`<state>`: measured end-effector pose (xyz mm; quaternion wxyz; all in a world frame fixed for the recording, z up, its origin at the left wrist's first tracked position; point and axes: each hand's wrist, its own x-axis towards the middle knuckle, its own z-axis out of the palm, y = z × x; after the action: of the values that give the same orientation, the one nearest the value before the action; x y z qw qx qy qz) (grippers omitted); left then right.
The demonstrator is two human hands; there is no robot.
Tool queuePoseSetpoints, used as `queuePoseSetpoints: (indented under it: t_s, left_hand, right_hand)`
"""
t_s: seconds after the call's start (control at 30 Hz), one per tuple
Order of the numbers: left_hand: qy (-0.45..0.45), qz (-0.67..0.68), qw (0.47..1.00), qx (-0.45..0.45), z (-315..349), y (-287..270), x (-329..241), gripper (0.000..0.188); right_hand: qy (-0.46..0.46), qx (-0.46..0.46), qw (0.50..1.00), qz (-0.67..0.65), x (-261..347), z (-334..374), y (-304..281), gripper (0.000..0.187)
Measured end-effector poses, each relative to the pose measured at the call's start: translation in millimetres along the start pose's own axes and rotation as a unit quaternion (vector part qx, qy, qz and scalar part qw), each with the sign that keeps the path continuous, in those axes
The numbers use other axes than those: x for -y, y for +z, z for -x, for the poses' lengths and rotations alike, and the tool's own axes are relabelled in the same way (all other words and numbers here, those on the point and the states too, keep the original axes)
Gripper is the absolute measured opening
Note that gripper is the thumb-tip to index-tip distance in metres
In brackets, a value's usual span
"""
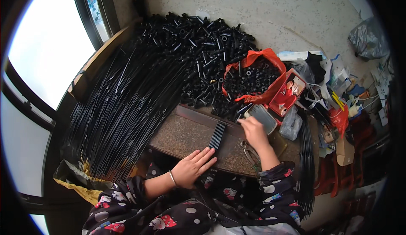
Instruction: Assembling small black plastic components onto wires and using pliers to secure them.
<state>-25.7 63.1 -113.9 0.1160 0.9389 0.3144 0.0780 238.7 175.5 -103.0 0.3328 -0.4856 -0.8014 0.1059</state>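
My left hand (pixel 193 166) lies flat, fingers together, on the near end of a small bundle of thin black rods (pixel 217 134) laid across a brown board (pixel 182 137). My right hand (pixel 253 131) rests further right on the board, fingers curled near the far end of the bundle and next to a grey flat tray (pixel 264 117); whether it holds a small part is hidden. A metal bangle sits on my left wrist.
A big fan of long black rods (pixel 122 104) spreads on the left. A heap of small black plastic parts (pixel 203 49) lies behind. A red bag (pixel 253 78) holds more parts. A red box (pixel 287 93), a plastic bag and clutter stand on the right.
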Motion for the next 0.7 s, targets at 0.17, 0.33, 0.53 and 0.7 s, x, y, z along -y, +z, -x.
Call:
queuePoseSetpoints:
  t_s: [0.17,0.33,0.53,0.7]
  left_hand:
    - [0.002,0.001,1.000,-0.014,-1.9,3.6,2.2,0.086]
    - [0.003,0.021,1.000,-0.017,-2.6,0.8,3.4,0.087]
    - [0.009,0.027,1.000,-0.004,-3.0,-3.1,4.6,0.088]
    - [0.014,0.010,1.000,0.017,-3.7,-7.7,6.6,0.086]
  right_hand:
    - [0.026,0.072,0.994,0.081,6.5,2.7,13.8,0.018]
    - [0.044,0.079,0.993,0.080,8.5,1.1,13.1,0.018]
    - [0.043,0.084,0.993,0.069,9.6,-1.4,11.2,0.018]
    - [0.049,0.099,0.989,0.094,15.8,-8.5,10.0,0.018]
